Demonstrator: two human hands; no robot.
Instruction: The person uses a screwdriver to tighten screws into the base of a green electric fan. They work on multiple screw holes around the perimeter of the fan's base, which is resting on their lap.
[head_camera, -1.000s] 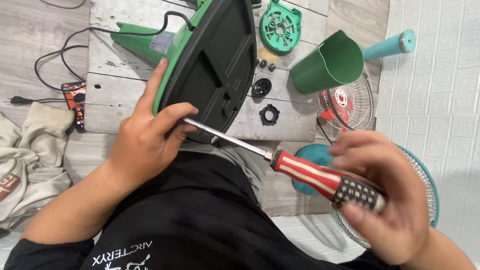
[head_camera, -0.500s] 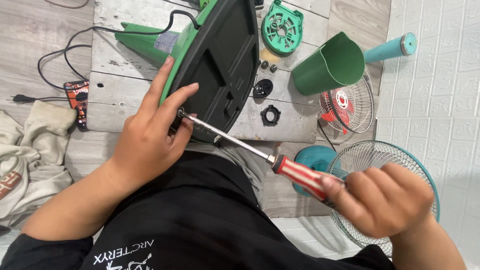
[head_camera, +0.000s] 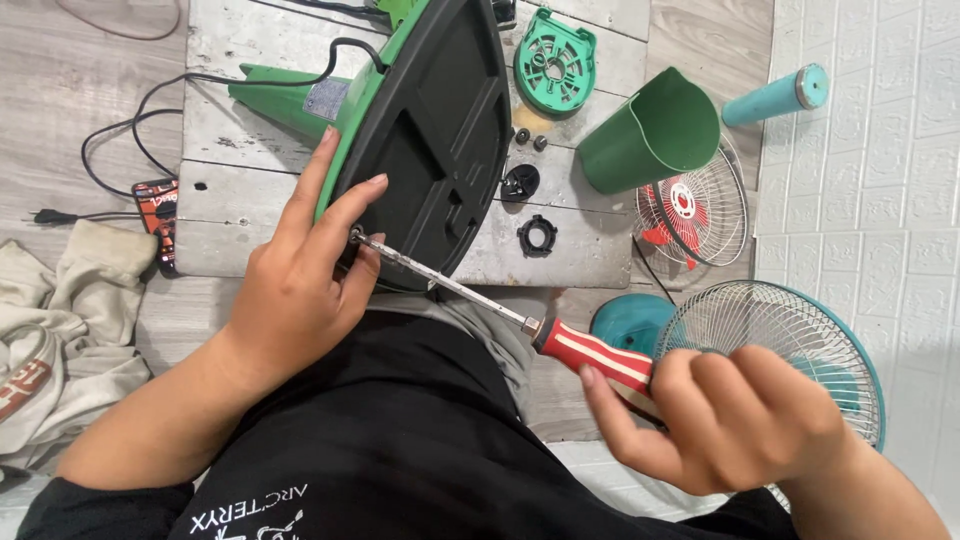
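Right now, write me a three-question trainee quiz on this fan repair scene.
1. True or false: the right hand grips the red-handled screwdriver.
2. What does the left hand steady? A) teal fan guard B) green and black fan base C) green cup-shaped housing
3. Fill in: the screwdriver tip meets the base beside the left hand's ____.

Key: 1 true; 2 B; 3 fingers.
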